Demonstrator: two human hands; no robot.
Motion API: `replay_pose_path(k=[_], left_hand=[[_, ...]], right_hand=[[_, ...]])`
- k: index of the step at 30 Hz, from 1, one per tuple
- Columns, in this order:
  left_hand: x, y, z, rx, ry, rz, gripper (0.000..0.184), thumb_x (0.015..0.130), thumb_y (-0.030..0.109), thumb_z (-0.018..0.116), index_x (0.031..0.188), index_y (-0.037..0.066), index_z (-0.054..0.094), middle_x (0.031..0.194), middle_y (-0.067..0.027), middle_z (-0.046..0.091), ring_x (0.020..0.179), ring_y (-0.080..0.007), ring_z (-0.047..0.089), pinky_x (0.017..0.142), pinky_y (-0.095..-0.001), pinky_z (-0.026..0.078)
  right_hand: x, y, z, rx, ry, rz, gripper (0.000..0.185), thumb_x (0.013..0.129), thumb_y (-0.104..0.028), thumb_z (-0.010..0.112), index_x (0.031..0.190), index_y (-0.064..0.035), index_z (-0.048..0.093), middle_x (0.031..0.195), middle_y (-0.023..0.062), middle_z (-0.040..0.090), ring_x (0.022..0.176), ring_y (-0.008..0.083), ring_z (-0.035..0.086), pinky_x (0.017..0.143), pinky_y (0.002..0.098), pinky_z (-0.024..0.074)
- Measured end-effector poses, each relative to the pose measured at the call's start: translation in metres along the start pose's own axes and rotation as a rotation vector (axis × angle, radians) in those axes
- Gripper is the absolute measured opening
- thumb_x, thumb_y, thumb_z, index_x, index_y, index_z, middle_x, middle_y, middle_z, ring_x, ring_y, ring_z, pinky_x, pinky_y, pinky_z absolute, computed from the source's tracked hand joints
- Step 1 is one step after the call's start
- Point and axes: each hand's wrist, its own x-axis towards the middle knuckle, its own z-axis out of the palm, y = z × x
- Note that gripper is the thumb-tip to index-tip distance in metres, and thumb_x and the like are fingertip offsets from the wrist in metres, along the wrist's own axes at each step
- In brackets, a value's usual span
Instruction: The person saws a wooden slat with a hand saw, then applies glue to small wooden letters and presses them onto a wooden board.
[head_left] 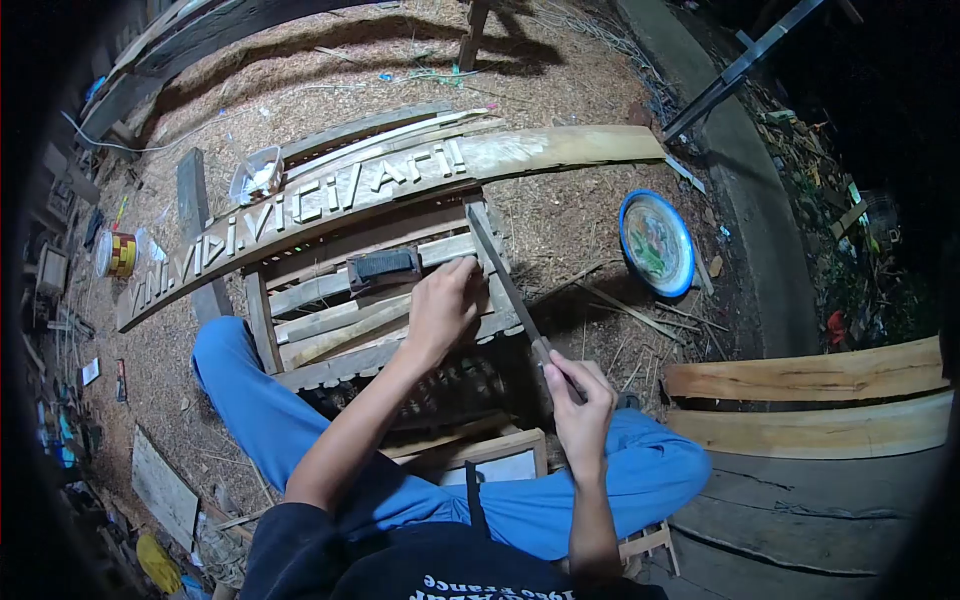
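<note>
My right hand [580, 405] is wrapped round the handle of a long, straight-bladed knife [505, 275], its blade slanting up and left across the right edge of a slatted wooden stand [340, 320]. My left hand [447, 305] is closed above the slats, left of the blade; whatever is in its fingers, if anything, is hidden. Beside that hand, a dark rectangular block [385, 268], resembling a sharpening stone in a wooden holder, rests on the stand. Just beyond lies a long board [560, 148] bearing raised wooden letters [330, 195].
A blue-rimmed basin [657, 243] stands on the right, near loose sticks. Two planks [810, 400] lie at the lower right. A clear plastic tub [257, 175] and a red-and-yellow can [118, 255] are at the left. Wood shavings cover the ground.
</note>
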Motion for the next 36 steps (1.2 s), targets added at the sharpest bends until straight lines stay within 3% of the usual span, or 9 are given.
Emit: replay_pose_path(k=[4,12,14,18,22,24,27,32,36], left_hand=[[0.001,0.004,-0.004,-0.025,0.013,-0.002,0.021,0.085,0.008,0.072,0.100,0.004,0.058,0.094,-0.0169,0.066,0.091,-0.0409,0.067,0.076,-0.0512,0.053],[0.000,0.006,-0.005,0.005,-0.009,-0.028,0.019,0.086,0.009,0.071,0.099,0.004,0.058,0.091,-0.0169,0.065,0.090,-0.0410,0.067,0.075,-0.0514,0.053],[0.002,0.003,-0.003,-0.051,-0.001,-0.029,0.014,0.095,0.013,0.068,0.101,0.003,0.061,0.096,-0.0199,0.068,0.091,-0.0453,0.066,0.074,-0.0517,0.052],[0.002,0.005,-0.004,-0.020,-0.019,-0.058,0.014,0.091,0.010,0.069,0.101,0.003,0.061,0.097,-0.0194,0.067,0.093,-0.0444,0.067,0.075,-0.0511,0.052],[0.001,0.005,-0.005,0.010,0.027,-0.014,0.017,0.088,0.010,0.070,0.098,0.004,0.059,0.093,-0.0171,0.066,0.090,-0.0407,0.068,0.076,-0.0514,0.053],[0.002,0.006,-0.004,-0.013,0.017,-0.018,0.017,0.088,0.010,0.071,0.098,0.004,0.058,0.092,-0.0169,0.066,0.090,-0.0401,0.068,0.076,-0.0514,0.053],[0.000,0.005,0.000,0.011,0.000,-0.040,0.018,0.087,0.010,0.071,0.098,0.004,0.058,0.092,-0.0163,0.066,0.090,-0.0397,0.068,0.076,-0.0511,0.053],[0.004,0.005,-0.002,-0.022,0.054,-0.019,0.019,0.085,0.009,0.072,0.098,0.004,0.059,0.091,-0.0160,0.066,0.090,-0.0393,0.068,0.076,-0.0507,0.054],[0.001,0.004,-0.002,0.009,0.029,-0.023,0.022,0.083,0.009,0.073,0.101,0.005,0.061,0.092,-0.0152,0.066,0.090,-0.0383,0.068,0.077,-0.0500,0.054]], right_hand=[[-0.024,0.003,-0.025,-0.045,0.009,0.006,0.021,0.090,0.001,0.078,0.110,0.0028,0.079,0.091,0.0122,0.074,0.082,0.0187,0.069,0.077,0.0315,0.0534],[-0.022,0.004,-0.020,-0.054,0.010,0.033,0.019,0.090,0.000,0.078,0.109,0.0019,0.079,0.095,0.0143,0.076,0.087,0.0238,0.074,0.079,0.0332,0.0564],[-0.023,0.009,-0.022,-0.046,0.009,0.019,0.018,0.090,0.000,0.078,0.109,0.0017,0.078,0.094,0.0143,0.075,0.086,0.0247,0.073,0.079,0.0337,0.0557],[0.004,0.003,0.013,-0.004,0.013,-0.027,0.019,0.091,-0.002,0.077,0.110,0.0017,0.078,0.095,0.0151,0.074,0.085,0.0260,0.072,0.077,0.0340,0.0552],[-0.012,0.000,-0.013,-0.018,0.014,0.024,0.020,0.090,0.001,0.078,0.110,0.0029,0.078,0.095,0.0147,0.075,0.085,0.0242,0.073,0.078,0.0332,0.0558],[-0.016,0.000,-0.012,-0.078,0.023,-0.033,0.019,0.091,0.000,0.078,0.110,0.0026,0.078,0.091,0.0118,0.073,0.080,0.0178,0.068,0.072,0.0297,0.0530],[0.011,0.003,0.017,-0.002,0.042,-0.090,0.020,0.090,0.001,0.077,0.110,0.0017,0.078,0.090,0.0135,0.073,0.079,0.0190,0.069,0.073,0.0315,0.0530],[-0.014,0.008,-0.019,-0.043,0.006,-0.008,0.019,0.090,0.002,0.078,0.109,0.0027,0.078,0.089,0.0118,0.073,0.079,0.0189,0.069,0.074,0.0303,0.0532],[0.008,-0.002,0.003,-0.063,-0.003,-0.040,0.017,0.092,0.000,0.076,0.109,0.0038,0.078,0.091,0.0127,0.073,0.081,0.0182,0.069,0.073,0.0293,0.0522]])
